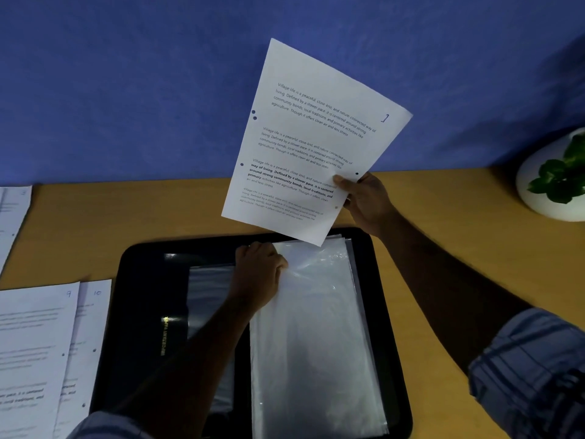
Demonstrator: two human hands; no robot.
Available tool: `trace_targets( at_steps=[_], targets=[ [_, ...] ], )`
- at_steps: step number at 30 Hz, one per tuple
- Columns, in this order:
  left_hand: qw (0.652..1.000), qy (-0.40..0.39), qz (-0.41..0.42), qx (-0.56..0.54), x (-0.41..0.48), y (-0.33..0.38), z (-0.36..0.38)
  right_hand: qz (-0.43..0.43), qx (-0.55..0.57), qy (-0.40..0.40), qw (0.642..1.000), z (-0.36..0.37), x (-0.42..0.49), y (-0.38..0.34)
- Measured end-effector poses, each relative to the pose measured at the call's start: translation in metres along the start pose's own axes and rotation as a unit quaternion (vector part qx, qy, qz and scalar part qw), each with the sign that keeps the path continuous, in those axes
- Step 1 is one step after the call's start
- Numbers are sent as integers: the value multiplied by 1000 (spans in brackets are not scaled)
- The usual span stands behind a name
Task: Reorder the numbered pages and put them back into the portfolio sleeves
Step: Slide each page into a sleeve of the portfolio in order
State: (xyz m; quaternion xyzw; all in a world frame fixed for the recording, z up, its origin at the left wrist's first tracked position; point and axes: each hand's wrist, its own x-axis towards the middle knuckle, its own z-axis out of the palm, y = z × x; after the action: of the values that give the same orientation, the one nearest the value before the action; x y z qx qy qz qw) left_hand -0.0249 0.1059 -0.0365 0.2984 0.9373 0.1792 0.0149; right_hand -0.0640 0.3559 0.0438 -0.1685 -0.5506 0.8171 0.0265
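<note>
— Where is the first sheet?

— The page marked 1 [313, 144] is up in the air, tilted, over the far edge of the black portfolio [142, 312], with the blue wall [126, 90] behind it. The right hand [364, 201] pinches it near its lower right edge, thumb on the printed face.

— And the other hand?

— The left hand [259, 267] is down on the open portfolio, fingers curled on the upper left corner of the top clear sleeve [316, 337]. The light is dim, so I cannot tell whether it has the sleeve's mouth parted or only grips its edge.

— So the hands are apart?

— Yes, each clamped on its own thing. The page's lowest corner hangs just above the sleeve's top edge, close to the left hand.

— How do the sleeves lie?

— Stacked on the portfolio's right half. The left half shows the dark inner cover with gold lettering.

— The other pages?

— On the wooden desk [443, 217], left of the portfolio, page 9 [34, 343] overlaps page 10 [91, 312], both face up. More sheets [12, 210] lie farther back at the left edge.

— Anything else?

— A white pot [538, 191] with a green plant stands at the desk's far right, by the wall. A striped cuff [531, 375] covers the right forearm.
</note>
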Motion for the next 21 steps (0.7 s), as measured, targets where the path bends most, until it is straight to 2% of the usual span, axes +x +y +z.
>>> trace_targets(
  at_steps=[6,14,21],
  targets=[
    [999,-13,27,-35,0,-6,-1,4,4,-3,1000,4,1,-4],
    [998,-57,20,-15,4,0,-3,0,12,-18,1000,10,-1,-6],
    [996,-68,4,-61,10,3,-7,4,13,-18,1000,18,-3,-3]
  ],
)
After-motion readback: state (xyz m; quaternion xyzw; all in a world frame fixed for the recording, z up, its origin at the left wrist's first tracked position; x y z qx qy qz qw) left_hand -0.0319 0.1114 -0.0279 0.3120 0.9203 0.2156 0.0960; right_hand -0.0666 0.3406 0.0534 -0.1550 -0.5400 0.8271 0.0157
